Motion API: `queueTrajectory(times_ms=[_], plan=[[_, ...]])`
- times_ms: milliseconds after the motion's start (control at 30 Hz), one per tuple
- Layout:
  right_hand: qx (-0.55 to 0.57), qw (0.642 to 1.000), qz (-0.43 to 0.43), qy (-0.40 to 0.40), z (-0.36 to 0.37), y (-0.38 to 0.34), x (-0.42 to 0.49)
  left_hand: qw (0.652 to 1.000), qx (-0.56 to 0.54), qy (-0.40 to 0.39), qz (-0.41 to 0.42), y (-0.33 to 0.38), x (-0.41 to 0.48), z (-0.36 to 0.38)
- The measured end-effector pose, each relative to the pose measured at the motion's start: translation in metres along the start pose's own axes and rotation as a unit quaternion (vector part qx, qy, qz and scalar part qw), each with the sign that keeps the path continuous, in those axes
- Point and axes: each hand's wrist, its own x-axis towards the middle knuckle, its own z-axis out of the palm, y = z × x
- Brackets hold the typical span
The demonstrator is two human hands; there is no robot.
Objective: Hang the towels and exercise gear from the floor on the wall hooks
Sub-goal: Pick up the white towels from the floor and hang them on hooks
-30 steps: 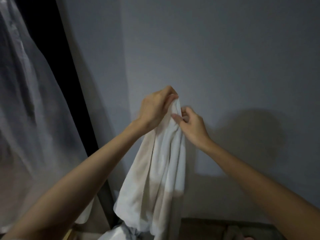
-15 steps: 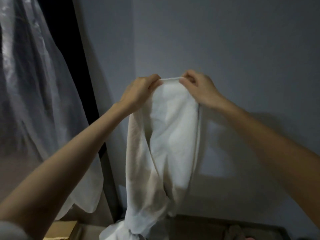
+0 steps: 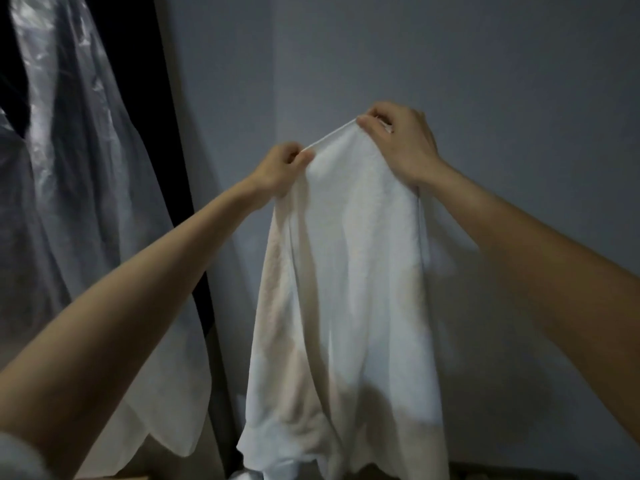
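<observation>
- White towel hangs in front of the grey wall, where we hold it up by its top edge.
- Our left hand pinches one end of that edge, fingers curled.
- Our right hand, higher before the wall, pinches the other end.

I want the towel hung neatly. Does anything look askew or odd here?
The white towel is held crooked: the right hand pinches its top edge higher than the left hand does. Otherwise nothing stands out.
</observation>
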Motion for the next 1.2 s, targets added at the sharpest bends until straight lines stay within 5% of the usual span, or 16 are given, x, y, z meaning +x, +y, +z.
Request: queueTrajectory(times_ms=[500,1200], plan=[[-0.105,0.991,-0.048,0.066,-0.064,-0.034,0.089,0.978,-0.005,0.144,0.150,0.072,0.086,-0.062],[0.042,0.934,-0.279,0.219,-0.068,-0.039,0.320,0.865,0.171,0.378,0.281,0.152,0.261,-0.159]])
